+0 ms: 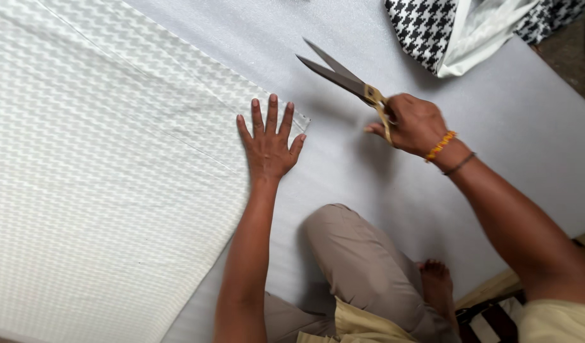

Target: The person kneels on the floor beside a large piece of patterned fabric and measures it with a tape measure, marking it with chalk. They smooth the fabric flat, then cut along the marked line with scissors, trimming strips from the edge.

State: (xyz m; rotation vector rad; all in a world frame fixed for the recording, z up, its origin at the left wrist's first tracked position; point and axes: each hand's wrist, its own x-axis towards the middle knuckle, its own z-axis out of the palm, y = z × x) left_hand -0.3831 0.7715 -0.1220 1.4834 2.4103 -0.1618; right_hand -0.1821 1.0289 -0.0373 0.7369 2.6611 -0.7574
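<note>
Fabric (102, 190) under flat open L hand (269, 143), R hand (416, 124) gripping scissors (343, 79) beside.

1 pair of scissors (343, 79), 2 fabrics: white patterned fabric (102, 190), houndstooth fabric (425, 22).

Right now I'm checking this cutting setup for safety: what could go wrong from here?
The scissors are open in the right hand, lifted off the surface; brought down carelessly, the blades could nick the left hand, whose fingertips lie at the edge of the white patterned fabric. Pressed at just one spot, the fabric might also shift, spoiling the cut.
</note>
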